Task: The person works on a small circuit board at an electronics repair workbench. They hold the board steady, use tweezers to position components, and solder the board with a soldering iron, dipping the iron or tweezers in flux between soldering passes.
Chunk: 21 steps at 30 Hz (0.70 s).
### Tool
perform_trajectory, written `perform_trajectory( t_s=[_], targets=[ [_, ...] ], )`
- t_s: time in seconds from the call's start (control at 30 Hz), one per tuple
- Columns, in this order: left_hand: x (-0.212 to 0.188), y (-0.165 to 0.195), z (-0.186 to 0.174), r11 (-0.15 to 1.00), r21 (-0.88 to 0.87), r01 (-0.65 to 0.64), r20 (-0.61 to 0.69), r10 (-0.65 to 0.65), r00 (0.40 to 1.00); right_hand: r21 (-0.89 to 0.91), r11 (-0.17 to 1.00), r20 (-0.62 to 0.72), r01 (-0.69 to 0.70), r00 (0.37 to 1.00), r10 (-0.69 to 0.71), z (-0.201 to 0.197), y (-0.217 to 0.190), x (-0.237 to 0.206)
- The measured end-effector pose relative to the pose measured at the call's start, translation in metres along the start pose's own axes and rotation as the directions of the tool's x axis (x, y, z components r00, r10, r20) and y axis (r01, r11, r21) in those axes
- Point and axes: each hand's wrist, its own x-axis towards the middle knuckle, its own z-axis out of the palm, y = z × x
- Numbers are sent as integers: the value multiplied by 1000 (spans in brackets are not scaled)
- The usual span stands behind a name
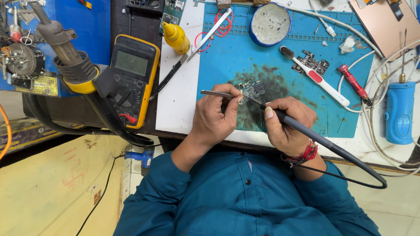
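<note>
Circuit board [253, 88], small and bluish, is lying on the sooty patch of the blue mat [227, 57] on the white surface [177, 105], just beyond both hands. Left hand [214, 118] is pinching thin metal tweezers [216, 93] whose tips are reaching the board. Right hand [286, 124] is gripping a black soldering iron [302, 129], its tip touching the board's near edge, while a white toothbrush [317, 78] is lying to the right.

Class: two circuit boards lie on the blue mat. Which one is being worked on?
The small circuit board on the dark stain, between both hands; the other board lies untouched beside the toothbrush.
</note>
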Motion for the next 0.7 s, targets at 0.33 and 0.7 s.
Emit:
perform_trajectory(
  t_s=[0.33, 0.7],
  targets=[
    [0, 0, 0, 1000, -2, -17, 6, 17, 1000, -2, 1000, 9, -9, 1000, 9, -1, 0, 0],
    [-1, 0, 0, 1000, 7, 0, 6, 0, 1000, 1, 1000, 12, -14, 1000, 14, -1, -1, 0]
  ],
)
